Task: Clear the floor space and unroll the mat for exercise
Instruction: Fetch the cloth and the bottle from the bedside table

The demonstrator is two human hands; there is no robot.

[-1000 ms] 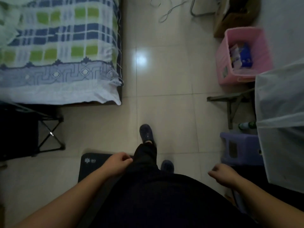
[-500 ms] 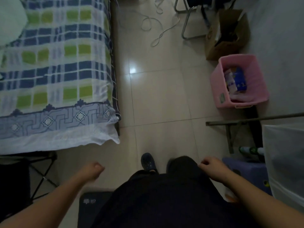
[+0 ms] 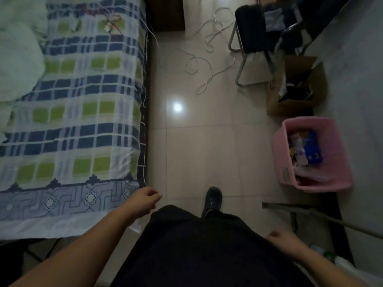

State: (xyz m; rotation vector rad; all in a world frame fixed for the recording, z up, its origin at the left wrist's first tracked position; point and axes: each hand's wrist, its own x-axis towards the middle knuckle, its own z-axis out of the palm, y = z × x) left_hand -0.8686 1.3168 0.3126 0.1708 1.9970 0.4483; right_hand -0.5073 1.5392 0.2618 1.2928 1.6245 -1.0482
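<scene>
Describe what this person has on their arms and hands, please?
Nothing shows on either: both forearms are bare to the frame's edge, with no sleeve, watch, glove or ring visible on the left hand or right hand. The light is dim, so small items could be missed. Below are dark clothes and a dark shoe.

The person wears loose black trousers [image 3: 199, 245] and a dark, rounded clog-style shoe [image 3: 213, 198] with small holes across its top. Both forearms are bare, no sleeves, watch or rings visible on either one.
</scene>
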